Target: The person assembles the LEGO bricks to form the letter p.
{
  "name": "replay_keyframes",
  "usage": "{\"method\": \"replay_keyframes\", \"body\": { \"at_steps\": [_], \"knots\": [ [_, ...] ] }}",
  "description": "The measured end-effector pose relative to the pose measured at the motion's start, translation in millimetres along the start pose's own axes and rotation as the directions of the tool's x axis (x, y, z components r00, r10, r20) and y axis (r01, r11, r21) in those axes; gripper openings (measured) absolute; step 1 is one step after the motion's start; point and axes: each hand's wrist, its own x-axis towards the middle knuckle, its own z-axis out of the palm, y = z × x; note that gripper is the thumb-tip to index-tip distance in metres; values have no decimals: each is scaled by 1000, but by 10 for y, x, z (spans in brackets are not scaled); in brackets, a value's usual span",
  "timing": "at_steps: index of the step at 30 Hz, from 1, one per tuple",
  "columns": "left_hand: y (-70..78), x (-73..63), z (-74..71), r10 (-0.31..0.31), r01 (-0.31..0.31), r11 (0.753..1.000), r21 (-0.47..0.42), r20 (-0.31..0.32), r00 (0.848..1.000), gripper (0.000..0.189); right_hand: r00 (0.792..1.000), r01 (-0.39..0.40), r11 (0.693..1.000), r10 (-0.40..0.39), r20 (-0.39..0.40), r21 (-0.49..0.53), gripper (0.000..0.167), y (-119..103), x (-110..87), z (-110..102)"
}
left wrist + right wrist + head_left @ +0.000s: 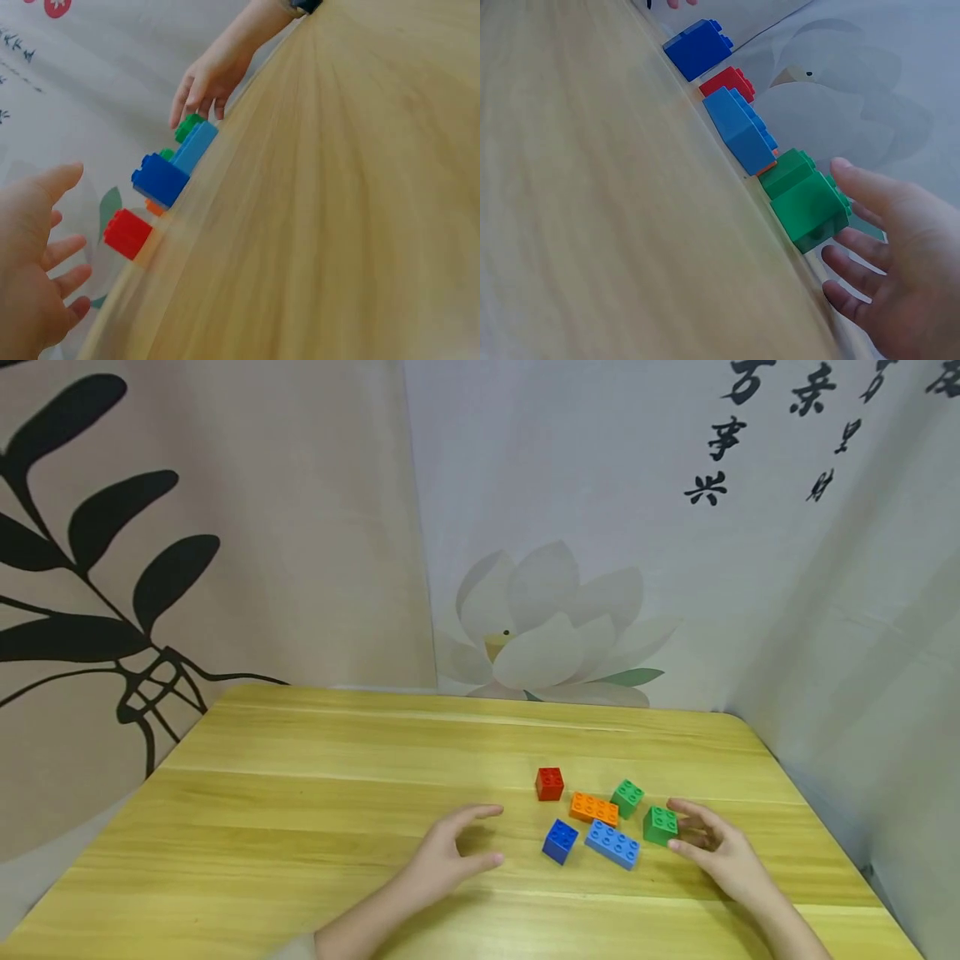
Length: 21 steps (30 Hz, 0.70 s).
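My right hand is at the right end of a loose cluster of toy building bricks, thumb and fingers spread apart right beside the nearer green brick. In the right wrist view that green brick lies in front of the spread fingers, which do not curl round it. Left of the cluster, my left hand hovers with thumb and fingers parted and nothing between them. Closest to it are a dark blue brick and a red brick. A long light blue brick sits between the dark blue and green ones.
Behind the light blue brick lie a long orange brick and a second green brick. All rest on a wooden table. Printed cloth hangs behind the table and along its right side.
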Motion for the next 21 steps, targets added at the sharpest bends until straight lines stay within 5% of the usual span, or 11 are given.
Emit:
{"method": "replay_keyframes", "body": {
  "at_steps": [21],
  "knots": [
    [-51, 342, 397, -41, 43, 999, -12, 111, 993, 55, 999, -33, 998, 33, 3, -52, 49, 90, -18, 20]
  ]
}}
